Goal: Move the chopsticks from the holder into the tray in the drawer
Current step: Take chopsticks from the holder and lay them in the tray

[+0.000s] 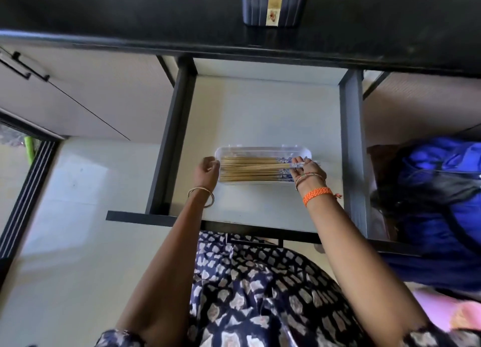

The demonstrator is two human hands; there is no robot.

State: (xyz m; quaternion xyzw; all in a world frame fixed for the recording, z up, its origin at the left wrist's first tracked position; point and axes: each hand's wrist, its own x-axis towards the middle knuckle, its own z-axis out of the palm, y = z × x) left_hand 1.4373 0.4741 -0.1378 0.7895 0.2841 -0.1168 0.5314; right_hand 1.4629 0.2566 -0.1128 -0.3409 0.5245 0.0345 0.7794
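Chopsticks (250, 168) lie flat in the clear tray (263, 149) at the centre of the frame, their bamboo shafts running left to right and their blue-and-white patterned ends bunched at the tray's right end. Most sit parallel; one or two cross the pile at a slight slant, probably the latest ones laid down and not yet squared up.

The tray rests on the pale floor of the open drawer (260, 107), towards its near edge, where both hands reach it without stretching. The left hand (207, 170) sits at the tray's left end with its fingers loosely curled; it looks to be steadying the tray or blocking the plain tips, though whether it actually touches the plastic I cannot tell, and it holds nothing that shows. The right hand (305, 170) is at the opposite end, fingertips closed on the patterned ends of the slanted chopsticks, apparently settling them among the rest. Working from both ends makes sense: it keeps the thin sticks from sliding lengthwise and lets them be aligned.

At the top of the frame, the dark striped holder (276, 5) stands on the black counter (130, 8) above the drawer. Its mouth is out of view, so whether any chopsticks remain inside cannot be told.
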